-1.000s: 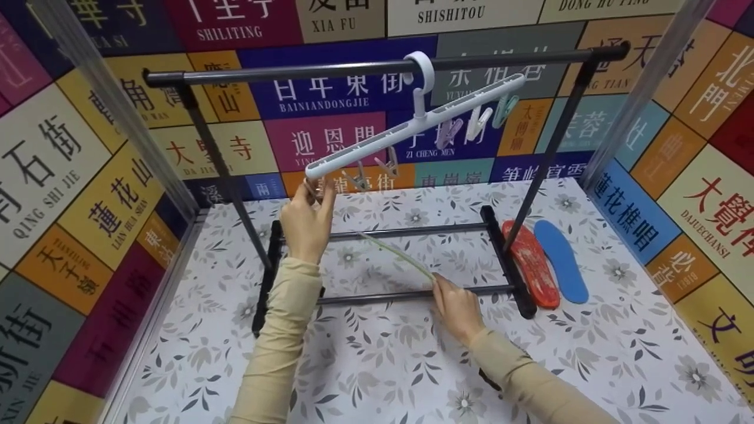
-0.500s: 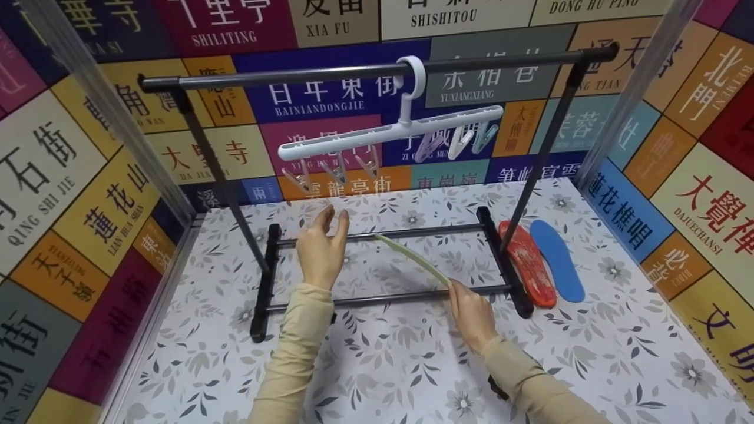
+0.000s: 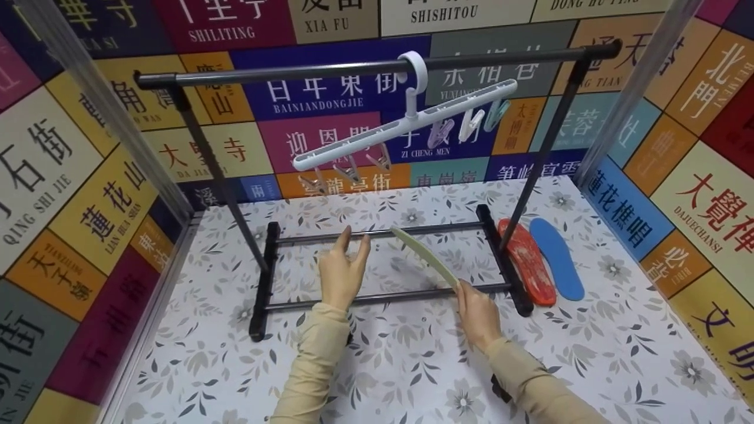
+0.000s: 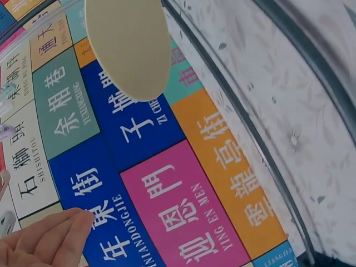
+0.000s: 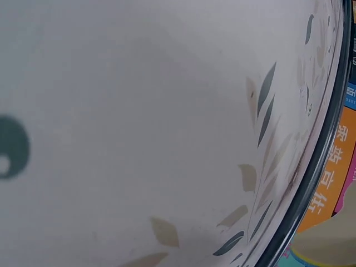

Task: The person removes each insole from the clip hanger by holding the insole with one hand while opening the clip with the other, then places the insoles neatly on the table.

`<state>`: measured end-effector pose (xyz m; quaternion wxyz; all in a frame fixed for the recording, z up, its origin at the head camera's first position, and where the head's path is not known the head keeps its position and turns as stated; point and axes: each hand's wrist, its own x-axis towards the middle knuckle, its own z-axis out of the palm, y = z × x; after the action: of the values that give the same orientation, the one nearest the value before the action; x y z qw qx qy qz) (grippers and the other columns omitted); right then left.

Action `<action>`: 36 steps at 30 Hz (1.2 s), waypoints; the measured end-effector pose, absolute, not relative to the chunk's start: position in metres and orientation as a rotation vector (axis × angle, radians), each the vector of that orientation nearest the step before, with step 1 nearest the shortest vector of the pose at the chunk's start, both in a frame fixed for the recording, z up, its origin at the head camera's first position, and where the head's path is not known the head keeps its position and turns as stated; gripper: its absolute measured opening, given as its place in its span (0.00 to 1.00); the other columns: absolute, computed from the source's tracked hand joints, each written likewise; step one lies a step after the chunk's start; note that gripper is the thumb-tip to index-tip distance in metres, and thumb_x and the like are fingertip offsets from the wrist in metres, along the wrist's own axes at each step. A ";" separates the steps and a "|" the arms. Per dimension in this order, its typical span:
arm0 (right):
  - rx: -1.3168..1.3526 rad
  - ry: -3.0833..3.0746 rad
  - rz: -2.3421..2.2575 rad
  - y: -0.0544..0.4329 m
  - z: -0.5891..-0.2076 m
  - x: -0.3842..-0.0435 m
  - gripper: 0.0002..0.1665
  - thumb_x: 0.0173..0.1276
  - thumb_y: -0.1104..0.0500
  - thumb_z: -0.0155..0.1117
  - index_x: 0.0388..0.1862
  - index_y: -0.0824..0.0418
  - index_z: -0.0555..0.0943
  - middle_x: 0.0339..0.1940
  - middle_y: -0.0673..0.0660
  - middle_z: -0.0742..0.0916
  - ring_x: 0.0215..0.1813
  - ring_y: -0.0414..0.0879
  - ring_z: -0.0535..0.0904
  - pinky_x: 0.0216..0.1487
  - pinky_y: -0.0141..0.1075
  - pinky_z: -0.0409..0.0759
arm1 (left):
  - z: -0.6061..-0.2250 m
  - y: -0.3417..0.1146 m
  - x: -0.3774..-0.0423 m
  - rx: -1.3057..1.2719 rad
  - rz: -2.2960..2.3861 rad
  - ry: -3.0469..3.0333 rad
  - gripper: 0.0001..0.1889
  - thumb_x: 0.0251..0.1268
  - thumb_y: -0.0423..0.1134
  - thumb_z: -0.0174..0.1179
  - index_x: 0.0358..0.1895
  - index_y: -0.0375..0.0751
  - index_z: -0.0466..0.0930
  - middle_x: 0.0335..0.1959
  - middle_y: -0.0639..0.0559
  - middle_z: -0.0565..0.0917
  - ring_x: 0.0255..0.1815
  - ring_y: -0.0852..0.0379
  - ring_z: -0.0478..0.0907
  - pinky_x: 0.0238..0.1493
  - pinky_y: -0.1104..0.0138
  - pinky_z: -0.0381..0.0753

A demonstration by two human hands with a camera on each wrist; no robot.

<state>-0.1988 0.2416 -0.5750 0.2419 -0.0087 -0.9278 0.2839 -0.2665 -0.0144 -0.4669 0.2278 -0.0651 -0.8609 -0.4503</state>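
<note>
My right hand [image 3: 478, 315] pinches the near end of a pale green shoe insole [image 3: 427, 255], whose far end points up and to the left above the rack's base. In the left wrist view the insole's rounded tip [image 4: 129, 50] hangs at the top. Left of it, apart from the insole, my left hand [image 3: 343, 274] is raised with thumb and fingers parted and holds nothing. A light grey clip hanger [image 3: 406, 126] hangs tilted by its white hook from the rack's top bar [image 3: 265, 73]. Several clothes pegs dangle from it, among them a purple peg [image 3: 440, 134] and a white peg [image 3: 471, 125].
The black metal rack's base bar [image 3: 389, 299] lies on a floral-patterned tabletop [image 3: 406, 365]. Just right of the base lie a red insole [image 3: 527, 262] and a blue insole [image 3: 556, 259]. Sign-printed walls [image 3: 70, 235] enclose the table at the back and sides.
My left hand has let go of the hanger's left end and come down and right toward the insole. The hanger has swung. The right hand has shifted slightly right with the insole, showing more of its face.
</note>
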 end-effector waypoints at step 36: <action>-0.176 -2.390 0.711 0.317 -0.573 -0.173 0.11 0.75 0.63 0.55 0.40 0.70 0.81 0.28 0.72 0.85 0.30 0.72 0.81 0.31 0.63 0.74 | -0.503 -0.011 -0.244 -0.243 -1.245 -2.447 0.24 0.73 0.48 0.56 0.59 0.32 0.79 0.52 0.36 0.84 0.20 0.53 0.83 0.47 0.56 0.85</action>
<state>-0.1730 0.3169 -0.5729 0.3155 -0.0667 -0.9073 0.2699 -0.2437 -0.0114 -0.5035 0.1916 -0.0865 -0.8714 -0.4433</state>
